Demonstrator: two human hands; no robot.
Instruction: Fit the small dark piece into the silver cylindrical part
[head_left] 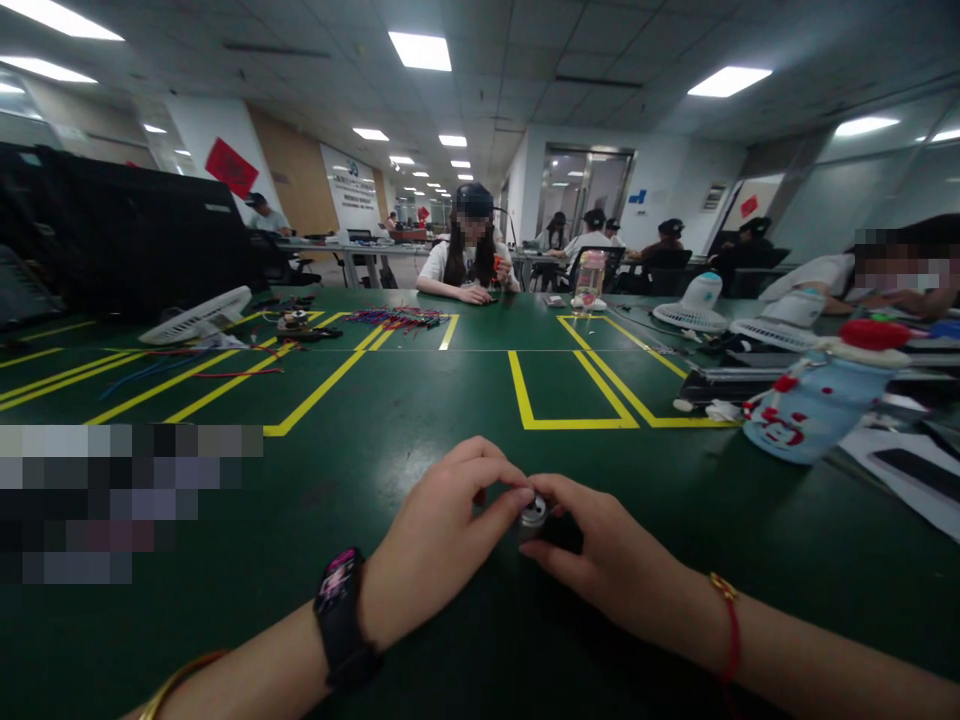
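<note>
Small silver-capped cylindrical part (534, 516) sat on green table (420, 410), near edge, directly between both hands. Left hand (439, 545) and right hand (611, 560) met at it from opposite sides; fingertips of both closed on it in pinch. Part's axis appeared upright, cap facing up, dark body mostly hidden by right fingers. Neither hand nearer: both touching. Black smartwatch (341, 615) on left wrist.

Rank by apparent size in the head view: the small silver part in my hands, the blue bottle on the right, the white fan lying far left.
1. White fan and blue bottle: look alike; distance makes it unsure.
2. Small silver part, clearly smallest, pinched between both hands.
</note>
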